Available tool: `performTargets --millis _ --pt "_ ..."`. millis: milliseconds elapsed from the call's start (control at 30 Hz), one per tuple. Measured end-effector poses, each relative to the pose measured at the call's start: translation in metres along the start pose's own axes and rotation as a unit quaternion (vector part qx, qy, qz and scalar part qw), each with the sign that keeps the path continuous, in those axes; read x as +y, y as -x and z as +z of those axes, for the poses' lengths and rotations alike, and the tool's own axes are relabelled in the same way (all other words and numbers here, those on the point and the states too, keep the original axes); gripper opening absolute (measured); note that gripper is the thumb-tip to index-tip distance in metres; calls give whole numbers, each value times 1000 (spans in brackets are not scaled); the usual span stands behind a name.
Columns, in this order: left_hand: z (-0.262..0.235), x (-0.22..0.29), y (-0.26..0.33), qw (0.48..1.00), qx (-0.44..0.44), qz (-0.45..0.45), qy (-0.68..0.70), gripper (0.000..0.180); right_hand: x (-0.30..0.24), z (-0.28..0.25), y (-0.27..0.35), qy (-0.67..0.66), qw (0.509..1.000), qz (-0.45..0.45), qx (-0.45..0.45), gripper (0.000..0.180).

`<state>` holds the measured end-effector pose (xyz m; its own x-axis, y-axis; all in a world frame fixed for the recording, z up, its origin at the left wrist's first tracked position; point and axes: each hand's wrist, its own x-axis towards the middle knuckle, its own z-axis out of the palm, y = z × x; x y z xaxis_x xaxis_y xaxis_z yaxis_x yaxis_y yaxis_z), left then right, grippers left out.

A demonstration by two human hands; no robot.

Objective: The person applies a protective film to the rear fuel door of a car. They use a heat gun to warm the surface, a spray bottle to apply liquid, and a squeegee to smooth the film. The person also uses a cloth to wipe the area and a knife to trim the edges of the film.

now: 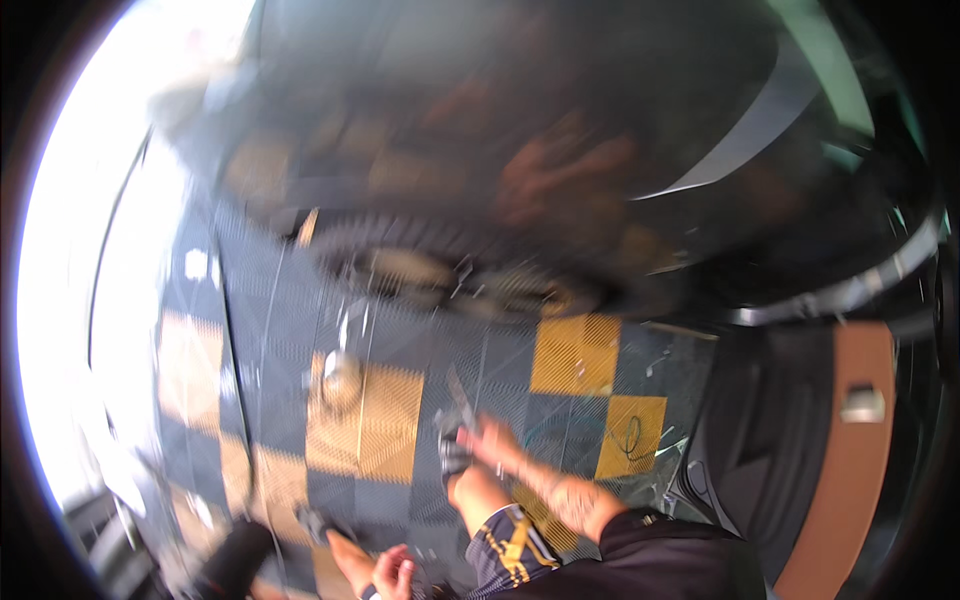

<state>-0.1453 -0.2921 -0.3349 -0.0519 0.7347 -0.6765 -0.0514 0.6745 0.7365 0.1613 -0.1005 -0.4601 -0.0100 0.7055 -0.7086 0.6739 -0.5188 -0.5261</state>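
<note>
My right hand (490, 445) reaches forward above my right shoe (452, 450). Its fingers are closed around a slim, pale, blade-like tool (460, 392) that points up and away toward the car; motion blur hides its exact kind. Low in the view, my left hand (393, 574) hangs near my left leg, its fingers loosely bent and somewhat apart, with nothing visible in them. Ahead stands a dark, glossy car (400, 110), its body smeared by motion. The car's wheel (450, 270) shows below the bodywork, beyond the tool's tip.
An open car door (862, 450) with brown and black trim stands at my right. On the black-and-yellow tiled floor (575, 355) sits a rounded, pale container (342, 378). A dark hose or cable (232, 365) runs along the left. A thin looped cord (633, 435) lies near the door.
</note>
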Motion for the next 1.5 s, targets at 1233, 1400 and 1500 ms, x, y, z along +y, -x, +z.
performTargets --millis 1233,1400,1500 --pt "395 700 -99 243 -183 810 -502 74 -424 -387 366 -95 857 -321 393 72" --pt "395 703 -100 236 -172 813 -504 73 -425 -394 358 -108 874 -262 395 66" --pt "396 701 -101 234 -169 815 -502 72 -445 -386 350 -72 883 -275 374 66"
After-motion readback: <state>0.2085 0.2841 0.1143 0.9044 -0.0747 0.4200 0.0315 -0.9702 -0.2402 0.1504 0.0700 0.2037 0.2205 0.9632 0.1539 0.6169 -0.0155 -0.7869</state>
